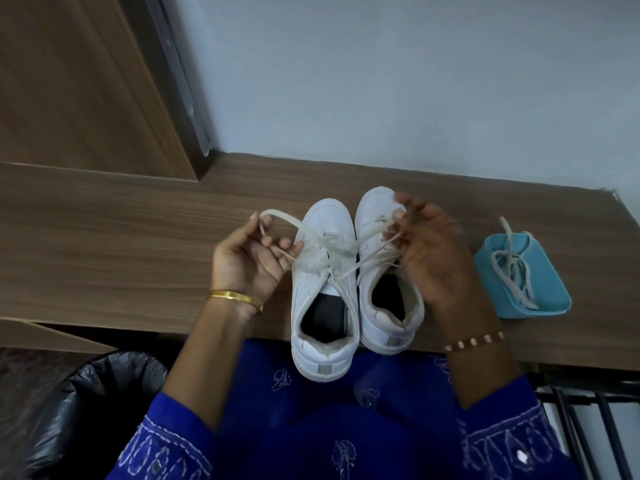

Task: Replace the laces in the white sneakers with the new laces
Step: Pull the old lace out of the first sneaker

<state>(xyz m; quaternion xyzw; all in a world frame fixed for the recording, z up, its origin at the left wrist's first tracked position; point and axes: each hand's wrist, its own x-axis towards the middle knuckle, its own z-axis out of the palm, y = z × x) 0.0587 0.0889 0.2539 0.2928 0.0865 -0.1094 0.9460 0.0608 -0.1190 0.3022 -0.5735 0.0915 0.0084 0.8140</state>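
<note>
Two white sneakers stand side by side on the wooden desk, toes pointing away from me: the left sneaker [323, 289] and the right sneaker [382, 271]. Both carry off-white laces. My left hand [247, 263] pinches one end of the left sneaker's lace [280, 216], which loops out to the left. My right hand [433, 258] grips the other lace end over the right sneaker's front. The lace is loose across the left sneaker's tongue. More laces [512, 271] lie in a blue tray [550, 296] to the right.
The wooden desk [121, 244] runs left to right against a grey wall. A bin lined with a black bag [93, 403] sits below left. Dark metal bars [588, 427] show at the lower right. My blue embroidered clothing fills the bottom.
</note>
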